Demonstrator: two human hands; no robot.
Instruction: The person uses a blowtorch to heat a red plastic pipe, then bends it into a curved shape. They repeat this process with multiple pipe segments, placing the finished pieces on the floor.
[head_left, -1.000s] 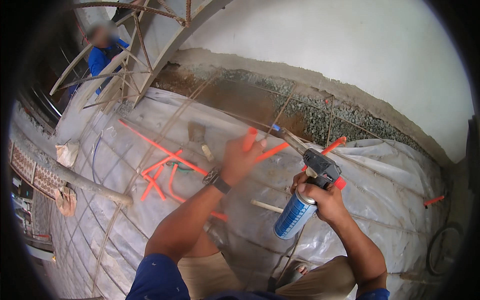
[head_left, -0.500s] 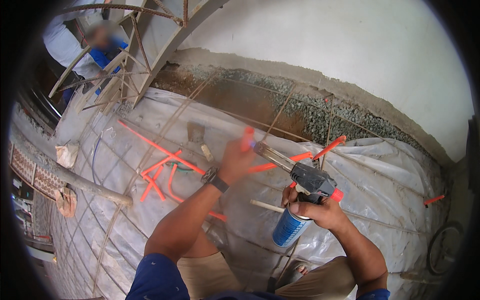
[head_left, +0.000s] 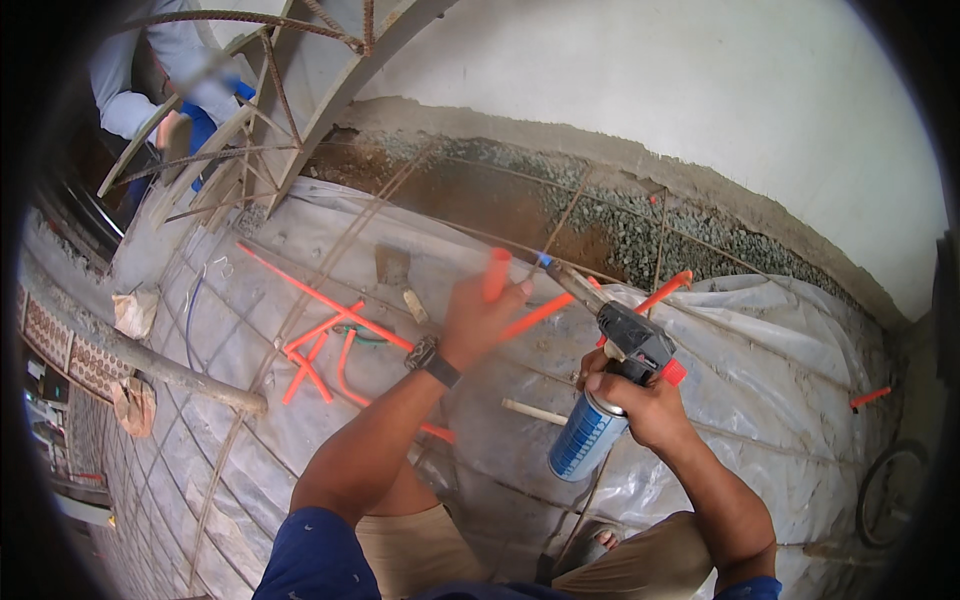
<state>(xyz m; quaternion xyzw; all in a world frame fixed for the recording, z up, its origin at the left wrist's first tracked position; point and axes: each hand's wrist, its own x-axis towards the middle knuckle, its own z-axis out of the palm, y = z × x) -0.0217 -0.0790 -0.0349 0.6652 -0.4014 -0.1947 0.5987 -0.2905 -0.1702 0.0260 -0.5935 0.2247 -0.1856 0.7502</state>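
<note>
In my left hand (head_left: 470,322) is an orange plastic pipe (head_left: 498,268), its open end standing up above my fingers. The hand and pipe are slightly blurred. My right hand (head_left: 645,408) is wrapped around a gas blowtorch (head_left: 632,338), with a blue gas canister (head_left: 585,438) hanging below its black body. A small blue flame (head_left: 545,259) shows at the nozzle, a short way right of the pipe's end and apart from it. Another orange length (head_left: 540,316) runs behind my left hand; whether it joins the held pipe I cannot tell.
Several orange pipes (head_left: 375,328) lie on plastic sheeting (head_left: 330,225) under a grid of rebar. A short pale stick (head_left: 533,411) lies near the canister. Gravel (head_left: 660,240) lines the wall base. At upper left, a person (head_left: 205,95) works behind a metal frame (head_left: 335,95).
The blowtorch has shifted up and right, its nozzle moving away from the held pipe's end. My left hand stays almost in place. The person at upper left has changed posture.
</note>
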